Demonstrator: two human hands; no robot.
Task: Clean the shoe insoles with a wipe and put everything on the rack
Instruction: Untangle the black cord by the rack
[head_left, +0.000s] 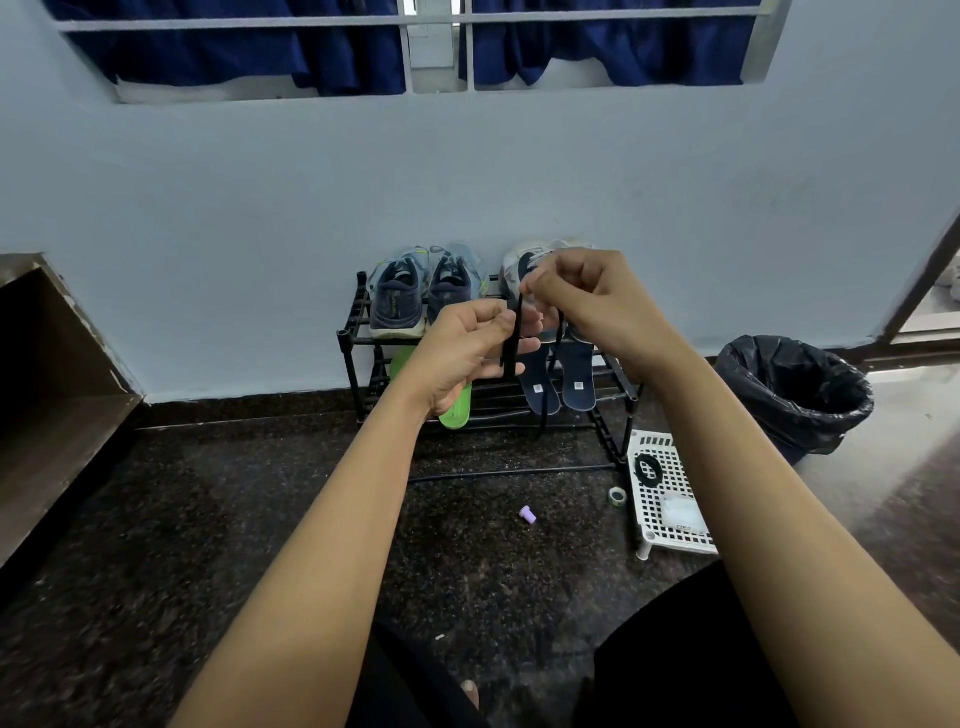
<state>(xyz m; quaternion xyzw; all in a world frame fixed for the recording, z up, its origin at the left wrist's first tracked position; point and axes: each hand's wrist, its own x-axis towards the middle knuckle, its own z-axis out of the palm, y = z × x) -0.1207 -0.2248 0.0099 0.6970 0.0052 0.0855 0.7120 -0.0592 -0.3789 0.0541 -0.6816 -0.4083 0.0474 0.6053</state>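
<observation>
Black lace (511, 340): pinched at its top by the right hand (587, 296), pinched lower down by the left hand (462, 358), held before the rack (356, 341). Rack stood against the wall; navy shoes (397, 306) on top shelf; green insole (457, 413) and blue insoles (577, 387) lay below. White basket (675, 467) stood on floor nearby.

one black rack (358, 338), two navy shoes (397, 306), looks like two pale shoes (517, 260) half hidden, two blue insoles (540, 389), at least one green insole (456, 410), one black lace (511, 338), one bin (795, 389), one white basket (670, 488), one tape roll (617, 495), one little purple thing (527, 514)
</observation>
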